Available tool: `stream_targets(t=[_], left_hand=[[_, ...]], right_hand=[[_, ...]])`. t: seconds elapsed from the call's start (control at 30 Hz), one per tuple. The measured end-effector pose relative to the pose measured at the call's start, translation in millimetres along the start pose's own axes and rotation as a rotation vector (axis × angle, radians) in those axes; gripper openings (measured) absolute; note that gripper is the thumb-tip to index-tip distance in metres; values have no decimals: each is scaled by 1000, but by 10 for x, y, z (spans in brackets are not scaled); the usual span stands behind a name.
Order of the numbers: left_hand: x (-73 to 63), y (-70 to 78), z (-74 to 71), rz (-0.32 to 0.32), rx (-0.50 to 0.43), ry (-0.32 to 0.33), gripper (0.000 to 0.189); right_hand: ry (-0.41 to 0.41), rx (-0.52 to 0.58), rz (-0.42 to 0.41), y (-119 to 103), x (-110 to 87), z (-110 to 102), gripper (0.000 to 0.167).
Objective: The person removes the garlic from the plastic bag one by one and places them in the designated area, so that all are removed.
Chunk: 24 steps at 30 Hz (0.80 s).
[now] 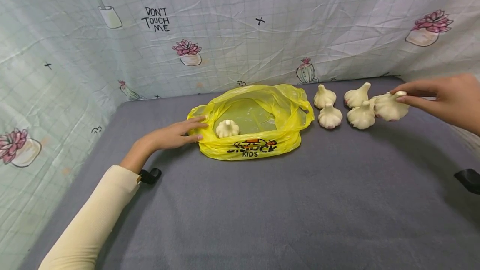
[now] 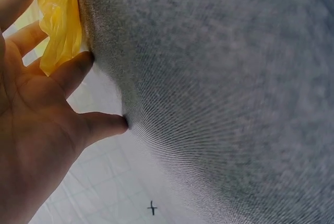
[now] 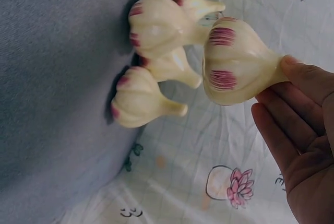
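Note:
My right hand [image 1: 446, 97] pinches a garlic bulb [image 1: 391, 107] by its stem between thumb and fingers. The bulb hangs above the table, and the right wrist view shows purple streaks on its base. Close beside it, several more garlic bulbs [image 1: 361, 115] stand in a cluster, stems up. A yellow plastic bag [image 1: 249, 151] lies with its mouth spread wide. Inside, near its left side, sits one garlic bulb [image 1: 227, 128]. My left hand [image 1: 174, 134] rests at the bag's left rim with fingers extended and spread; in the left wrist view, yellow plastic [image 2: 60, 20] overlaps the fingers.
Grey cloth covers the table [image 1: 262, 211]. A pale printed curtain [image 1: 225, 24] rises along the table's back and left side. Black wrist-camera parts [image 1: 151, 176] show below the left wrist and at the right edge.

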<state>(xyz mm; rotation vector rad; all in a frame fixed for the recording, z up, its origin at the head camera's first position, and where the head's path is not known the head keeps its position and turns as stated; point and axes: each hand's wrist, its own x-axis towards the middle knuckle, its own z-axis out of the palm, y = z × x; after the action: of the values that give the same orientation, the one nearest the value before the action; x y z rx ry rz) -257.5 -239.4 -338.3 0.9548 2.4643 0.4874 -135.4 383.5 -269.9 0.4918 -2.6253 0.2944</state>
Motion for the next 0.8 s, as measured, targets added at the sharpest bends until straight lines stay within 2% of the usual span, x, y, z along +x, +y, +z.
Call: stream_targets(t=[0.33,0.8], left_hand=[[-11,21,9,-3,1,7,57],[-30,23,11,8,4,14,57]], right_hand=[[-82,-99,78,26,-49,-15,23],[-95,-122,82,140,-110,61,22]])
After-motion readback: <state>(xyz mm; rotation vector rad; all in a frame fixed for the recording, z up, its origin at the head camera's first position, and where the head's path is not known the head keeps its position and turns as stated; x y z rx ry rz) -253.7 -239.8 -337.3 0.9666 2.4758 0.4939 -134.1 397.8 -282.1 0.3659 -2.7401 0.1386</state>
